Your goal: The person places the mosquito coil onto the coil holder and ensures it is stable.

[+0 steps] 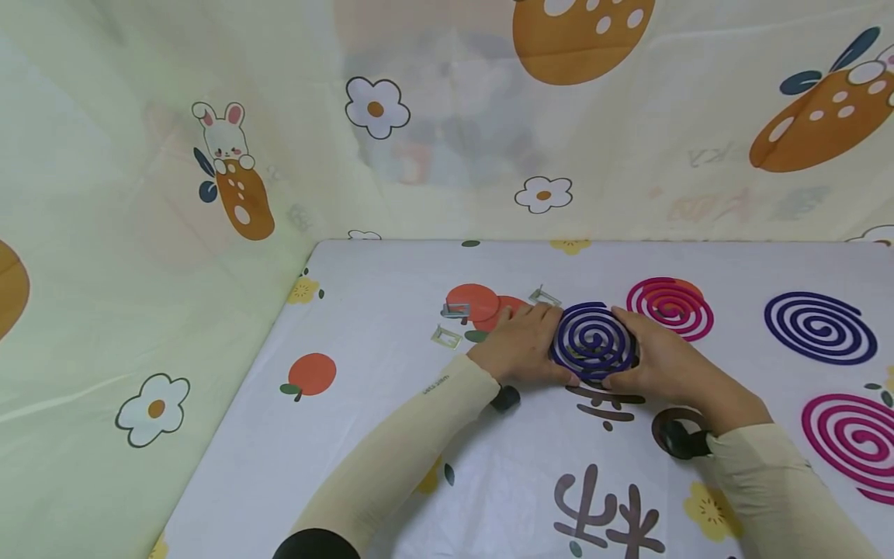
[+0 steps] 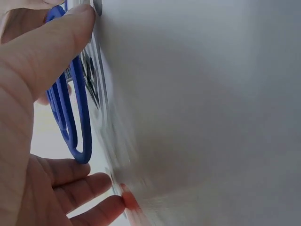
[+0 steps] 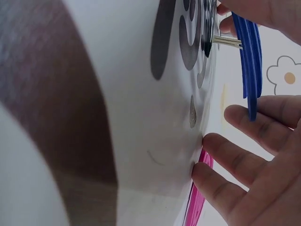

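Dark-blue spiral coil (image 1: 594,341) held between left hand (image 1: 522,345) and right hand (image 1: 660,359), slim metal prong (image 3: 227,41) beneath.

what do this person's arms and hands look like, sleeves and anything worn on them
The left sleeve and right sleeve are long and cream; the left carries small dark lettering, too small to read. A black rounded piece sits at the left wrist and another at the right wrist. The left hand and right hand show no gloves.

left hand (image 1: 522,344) and right hand (image 1: 660,361) face each other, both gripping.
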The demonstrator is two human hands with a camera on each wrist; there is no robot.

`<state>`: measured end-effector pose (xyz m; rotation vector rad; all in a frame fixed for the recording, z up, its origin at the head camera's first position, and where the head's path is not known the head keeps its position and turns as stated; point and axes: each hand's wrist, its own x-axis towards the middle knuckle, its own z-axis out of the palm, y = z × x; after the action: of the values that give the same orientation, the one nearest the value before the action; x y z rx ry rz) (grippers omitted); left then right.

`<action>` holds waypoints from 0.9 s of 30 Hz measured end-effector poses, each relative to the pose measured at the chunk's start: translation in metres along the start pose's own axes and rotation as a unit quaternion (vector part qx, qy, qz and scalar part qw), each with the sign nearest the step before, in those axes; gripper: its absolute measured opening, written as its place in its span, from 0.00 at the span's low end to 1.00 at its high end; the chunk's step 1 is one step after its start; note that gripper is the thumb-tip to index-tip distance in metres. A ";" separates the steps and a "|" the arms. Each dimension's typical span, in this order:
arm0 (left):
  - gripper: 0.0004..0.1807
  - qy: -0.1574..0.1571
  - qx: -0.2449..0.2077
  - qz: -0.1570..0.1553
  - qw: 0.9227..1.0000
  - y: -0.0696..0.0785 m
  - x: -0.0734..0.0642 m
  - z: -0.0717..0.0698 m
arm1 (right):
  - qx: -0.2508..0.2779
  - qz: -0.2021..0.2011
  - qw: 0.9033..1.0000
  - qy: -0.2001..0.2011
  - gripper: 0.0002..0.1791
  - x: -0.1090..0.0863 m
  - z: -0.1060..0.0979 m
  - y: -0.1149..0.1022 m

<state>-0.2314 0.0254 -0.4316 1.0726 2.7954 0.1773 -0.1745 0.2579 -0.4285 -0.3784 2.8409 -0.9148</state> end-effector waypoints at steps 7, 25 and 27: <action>0.56 -0.008 0.020 0.001 1.000 0.001 0.000 0.001 | -0.004 0.004 1.000 -0.013 0.64 -0.001 -0.001 0.000; 0.55 -0.003 0.016 -0.002 1.000 0.002 0.001 0.005 | -0.018 -0.004 1.000 -0.008 0.65 -0.004 -0.002 0.001; 0.55 -0.002 0.017 -0.002 1.000 0.003 0.003 0.006 | -0.019 -0.001 1.000 -0.008 0.64 -0.006 -0.003 0.001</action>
<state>-0.2302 0.0300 -0.4368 1.0725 2.8067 0.1264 -0.1700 0.2618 -0.4267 -0.3899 2.8470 -0.8554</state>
